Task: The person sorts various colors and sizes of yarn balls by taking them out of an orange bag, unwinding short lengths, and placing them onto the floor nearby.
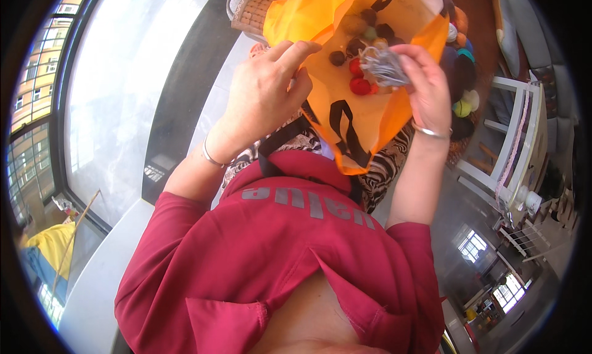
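An orange fabric bag (pixel 356 122) with black handles gapes before me, across my lap. Inside it lie several small yarn balls, among them two red balls (pixel 359 85) and a dark brown ball (pixel 337 58). My left hand (pixel 273 81) grips the bag's left rim, thumb and forefinger at the edge; part of the hold is hidden. Over the bag's right side, my right hand (pixel 428 83) pinches a loose bundle of grey yarn (pixel 385 66) above the balls. The bundle is slightly blurred, its loose ends pointing left.
More coloured yarn balls (pixel 462 104) lie right of the bag. A woven seat mat (pixel 277 7) is behind it. A white wooden frame (pixel 508 136) stands at right, and a pale ledge (pixel 106 261) runs along the left by the window. Another person in yellow (pixel 53 243) is at far left.
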The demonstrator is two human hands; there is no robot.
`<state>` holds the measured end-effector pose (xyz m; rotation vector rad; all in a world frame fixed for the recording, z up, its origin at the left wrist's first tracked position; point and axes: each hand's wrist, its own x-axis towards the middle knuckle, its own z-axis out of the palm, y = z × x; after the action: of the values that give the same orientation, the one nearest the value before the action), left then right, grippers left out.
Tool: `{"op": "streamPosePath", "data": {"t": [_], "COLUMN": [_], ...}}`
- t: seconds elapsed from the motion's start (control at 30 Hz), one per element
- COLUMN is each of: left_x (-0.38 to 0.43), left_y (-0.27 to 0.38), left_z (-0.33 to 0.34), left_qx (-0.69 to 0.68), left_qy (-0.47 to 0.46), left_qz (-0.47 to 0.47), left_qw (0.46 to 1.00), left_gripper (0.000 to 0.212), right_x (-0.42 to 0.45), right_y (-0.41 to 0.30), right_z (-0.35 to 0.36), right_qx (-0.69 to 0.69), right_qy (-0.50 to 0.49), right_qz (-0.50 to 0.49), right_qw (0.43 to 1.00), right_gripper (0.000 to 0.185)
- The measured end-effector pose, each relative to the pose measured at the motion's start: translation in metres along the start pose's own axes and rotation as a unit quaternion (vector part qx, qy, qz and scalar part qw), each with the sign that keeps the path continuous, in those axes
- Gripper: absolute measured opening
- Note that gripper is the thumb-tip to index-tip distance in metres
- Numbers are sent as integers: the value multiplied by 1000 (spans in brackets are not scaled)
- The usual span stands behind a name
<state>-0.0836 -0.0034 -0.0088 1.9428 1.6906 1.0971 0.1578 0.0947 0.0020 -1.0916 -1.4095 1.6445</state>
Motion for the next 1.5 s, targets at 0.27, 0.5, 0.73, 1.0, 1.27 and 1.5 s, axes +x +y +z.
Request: {"op": "streamPosePath", "data": {"t": [0.27, 0.5, 0.73, 1.0, 1.27, 1.5], "left_x": [5, 2, -11, -24, -10, -14], "left_y": [16, 63, 56, 44, 25, 20], "left_z": [0, 18, 7, -23, -29, -41], "left_qx": [71, -100, -62, -259, -571, -456], "left_qy": [96, -6, -96, -57, 0, 155], "left_qz": [135, 60, 100, -117, -207, -172], "left_qw": [984, 993, 988, 957, 794, 860], "left_gripper": [30, 37, 26, 12, 21, 21], "right_x": [-24, -51, -73, -78, -64, -65], "right_y": [1, -3, 0, 3, 12, 16], "right_z": [-26, 0, 16, 14, 1, -9], "right_qx": [471, 306, -371, -251, -356, 28], "right_qy": [-23, -40, 120, 134, 145, 122], "right_qz": [74, 25, -199, -168, -148, -127], "right_qw": [879, 951, 899, 944, 911, 984], "right_gripper": [33, 26, 19, 13, 12, 23]}}
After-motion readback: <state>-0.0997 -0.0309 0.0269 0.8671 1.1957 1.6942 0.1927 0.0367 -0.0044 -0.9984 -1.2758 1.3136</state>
